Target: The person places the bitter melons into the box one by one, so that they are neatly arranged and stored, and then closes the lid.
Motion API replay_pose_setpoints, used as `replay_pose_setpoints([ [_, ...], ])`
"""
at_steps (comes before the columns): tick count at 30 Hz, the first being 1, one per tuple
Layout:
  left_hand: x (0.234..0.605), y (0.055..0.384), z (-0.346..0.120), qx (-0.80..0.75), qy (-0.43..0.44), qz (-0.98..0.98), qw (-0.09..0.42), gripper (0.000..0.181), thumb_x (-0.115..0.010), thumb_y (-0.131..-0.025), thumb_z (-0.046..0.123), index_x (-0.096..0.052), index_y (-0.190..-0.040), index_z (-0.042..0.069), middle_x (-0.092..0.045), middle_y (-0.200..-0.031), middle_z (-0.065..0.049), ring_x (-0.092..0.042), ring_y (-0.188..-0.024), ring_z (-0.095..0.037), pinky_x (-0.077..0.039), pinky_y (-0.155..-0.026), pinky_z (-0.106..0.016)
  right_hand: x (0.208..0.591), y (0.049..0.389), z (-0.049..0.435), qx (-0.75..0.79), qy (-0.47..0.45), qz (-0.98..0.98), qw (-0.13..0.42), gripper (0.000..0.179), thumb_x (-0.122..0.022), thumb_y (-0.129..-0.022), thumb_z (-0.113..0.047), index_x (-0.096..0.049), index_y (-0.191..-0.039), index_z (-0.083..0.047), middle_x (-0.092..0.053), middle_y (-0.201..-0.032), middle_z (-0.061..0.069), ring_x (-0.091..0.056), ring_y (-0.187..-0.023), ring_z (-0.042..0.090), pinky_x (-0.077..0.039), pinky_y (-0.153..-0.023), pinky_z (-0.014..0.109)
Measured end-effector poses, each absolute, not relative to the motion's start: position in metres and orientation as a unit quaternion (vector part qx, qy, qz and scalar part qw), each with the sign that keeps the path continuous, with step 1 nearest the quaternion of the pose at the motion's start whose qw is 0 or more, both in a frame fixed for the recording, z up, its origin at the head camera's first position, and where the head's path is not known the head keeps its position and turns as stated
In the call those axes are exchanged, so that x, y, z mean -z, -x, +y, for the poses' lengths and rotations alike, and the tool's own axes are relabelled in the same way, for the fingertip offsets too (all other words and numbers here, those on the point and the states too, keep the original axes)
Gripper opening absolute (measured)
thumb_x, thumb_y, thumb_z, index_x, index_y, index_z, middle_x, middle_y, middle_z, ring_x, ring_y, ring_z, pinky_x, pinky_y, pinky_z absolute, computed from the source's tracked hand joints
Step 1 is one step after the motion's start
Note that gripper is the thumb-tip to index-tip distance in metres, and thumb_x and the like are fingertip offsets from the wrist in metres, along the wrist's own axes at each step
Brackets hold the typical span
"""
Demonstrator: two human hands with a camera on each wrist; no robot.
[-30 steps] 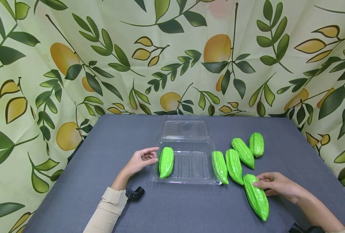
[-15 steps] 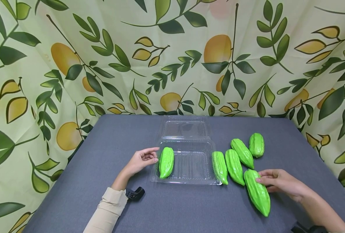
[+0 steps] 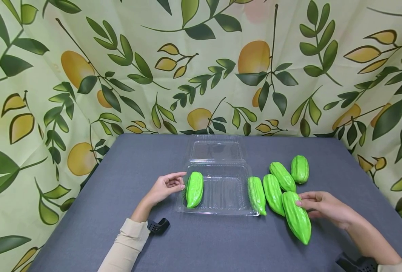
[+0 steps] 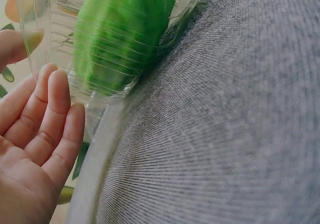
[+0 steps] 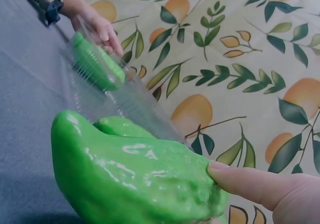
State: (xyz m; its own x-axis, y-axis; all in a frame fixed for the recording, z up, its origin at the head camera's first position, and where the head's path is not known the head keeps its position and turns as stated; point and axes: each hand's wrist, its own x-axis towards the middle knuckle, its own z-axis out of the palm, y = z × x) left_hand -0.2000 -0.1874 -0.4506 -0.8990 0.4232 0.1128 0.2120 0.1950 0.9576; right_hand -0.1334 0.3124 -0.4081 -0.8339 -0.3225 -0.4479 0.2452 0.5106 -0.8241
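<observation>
My right hand (image 3: pixel 326 209) pinches the upper end of a bright green, ridged bitter melon (image 3: pixel 296 218), its pointed end tilted toward me. In the right wrist view the thumb presses this glossy melon (image 5: pixel 135 179); the other fingers are mostly hidden. A clear plastic clamshell container (image 3: pixel 224 192) stands with its lid laid back. Inside, along its left wall, lies another bitter melon (image 3: pixel 194 190). My left hand (image 3: pixel 167 187) holds the container's left rim between thumb and fingers. The left wrist view shows the fingertips (image 4: pixel 59 81) against the clear wall.
By the container's right edge lies a melon (image 3: pixel 256 195). Further right are more melons, one (image 3: pixel 273 194) partly behind the held one, one (image 3: pixel 283 176) behind it and one (image 3: pixel 299 169) farthest back. A grey cloth (image 3: pixel 136 151) covers the table; a leaf-patterned curtain (image 3: pixel 214 90) hangs behind.
My right hand has moved slightly up and away from me with its bitter melon, which now overlaps the one behind it. The left hand and the container have stayed put.
</observation>
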Motion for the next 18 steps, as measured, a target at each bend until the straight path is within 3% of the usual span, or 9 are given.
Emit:
replay_pose_setpoints([
  [4, 0.451, 0.2, -0.187, -0.601, -0.208, 0.767, 0.086, 0.048, -0.065, -0.087, 0.001, -0.051, -0.131, -0.011, -0.059, -0.093, 0.002, -0.059, -0.084, 0.004, -0.051, -0.076, -0.012, 0.405, 0.136, 0.309, 0.494, 0.033, 0.824, 0.277, 0.066, -0.048, -0.101, -0.028, -0.029, -0.138, 0.023, -0.042, -0.14, 0.035, -0.054, -0.099, -0.011, -0.055, -0.086, 0.032],
  [11, 0.451, 0.2, -0.187, -0.601, -0.21, 0.766, 0.088, 0.048, -0.065, -0.088, 0.001, -0.051, -0.131, -0.011, -0.06, -0.093, 0.006, -0.059, -0.085, 0.004, -0.051, -0.076, -0.012, 0.401, 0.14, 0.301, 0.485, 0.033, 0.834, 0.259, 0.067, -0.048, -0.101, -0.028, -0.027, -0.139, 0.022, -0.035, -0.143, 0.039, -0.057, -0.113, 0.008, -0.055, -0.087, 0.033],
  [18, 0.451, 0.2, -0.187, -0.599, -0.213, 0.767, 0.086, 0.047, -0.065, -0.088, 0.001, -0.051, -0.131, -0.011, -0.06, -0.093, 0.006, -0.059, -0.085, 0.003, -0.051, -0.076, -0.012, 0.399, 0.143, 0.292, 0.5, 0.039, 0.829, 0.249, 0.068, -0.05, -0.1, -0.028, -0.026, -0.139, 0.022, -0.034, -0.143, 0.039, -0.053, -0.1, -0.01, -0.055, -0.088, 0.032],
])
